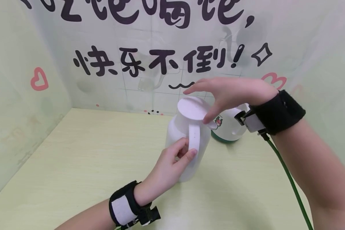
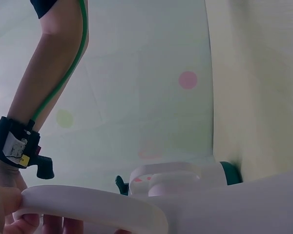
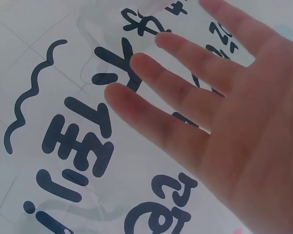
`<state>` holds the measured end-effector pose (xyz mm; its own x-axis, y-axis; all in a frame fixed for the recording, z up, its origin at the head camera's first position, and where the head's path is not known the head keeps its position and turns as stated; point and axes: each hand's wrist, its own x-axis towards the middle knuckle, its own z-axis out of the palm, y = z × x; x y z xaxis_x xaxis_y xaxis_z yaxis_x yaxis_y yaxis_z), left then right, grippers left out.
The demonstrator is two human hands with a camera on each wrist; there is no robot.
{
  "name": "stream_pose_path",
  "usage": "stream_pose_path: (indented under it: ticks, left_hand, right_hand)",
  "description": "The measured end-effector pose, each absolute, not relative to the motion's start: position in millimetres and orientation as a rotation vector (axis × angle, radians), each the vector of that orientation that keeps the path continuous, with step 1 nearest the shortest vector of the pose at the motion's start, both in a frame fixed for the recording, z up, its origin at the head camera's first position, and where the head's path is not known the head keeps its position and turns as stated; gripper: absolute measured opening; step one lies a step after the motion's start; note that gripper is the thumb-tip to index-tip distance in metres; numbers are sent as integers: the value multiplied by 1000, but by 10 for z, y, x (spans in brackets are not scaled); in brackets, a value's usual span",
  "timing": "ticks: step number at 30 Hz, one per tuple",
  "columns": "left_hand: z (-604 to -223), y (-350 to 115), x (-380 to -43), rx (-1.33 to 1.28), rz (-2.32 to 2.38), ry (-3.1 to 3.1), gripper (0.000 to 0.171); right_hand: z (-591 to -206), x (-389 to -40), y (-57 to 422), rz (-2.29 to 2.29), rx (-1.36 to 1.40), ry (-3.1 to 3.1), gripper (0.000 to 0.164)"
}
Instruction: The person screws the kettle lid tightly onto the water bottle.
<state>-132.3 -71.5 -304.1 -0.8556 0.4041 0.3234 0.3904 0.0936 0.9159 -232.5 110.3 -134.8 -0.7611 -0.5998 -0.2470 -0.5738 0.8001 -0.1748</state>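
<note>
A white lidded jug (image 1: 203, 148) stands near the middle of the head view. My left hand (image 1: 166, 164) grips its handle (image 1: 194, 135), with the thumb along one side and the fingers curled through. In the left wrist view the same handle (image 2: 93, 202) runs across the bottom, fingers beneath it. Above the round lid (image 1: 193, 108) hovers my right hand (image 1: 233, 91), its thumb tip right at the lid's edge. That hand's fingers (image 3: 161, 122) are spread and extended in the right wrist view, holding nothing.
Behind the jug, to the right, stands a white kettle-like vessel (image 1: 228, 129) with a green base and a small printed picture. A printed sheet (image 1: 149, 95) with black lettering hangs behind the pale tabletop (image 1: 103, 150). Along the right forearm runs a green cable (image 1: 288, 175).
</note>
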Motion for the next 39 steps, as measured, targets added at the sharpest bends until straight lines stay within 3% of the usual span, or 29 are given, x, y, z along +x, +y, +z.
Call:
stream_pose_path:
  ticks: [5, 15, 39]
  left_hand:
    - [-3036, -715, -1322, 856, 1938, 2311, 11]
    - [-3039, -708, -1309, 832, 1950, 2298, 8]
    - [-3030, -711, -1253, 773, 1954, 2306, 7]
  right_hand:
    - [-1332, -2345, 1078, -123, -894, 2640, 89]
    - [-1391, -2394, 1034, -180, -891, 2610, 76]
    - [-1476, -2406, 987, -212, -1002, 2677, 72]
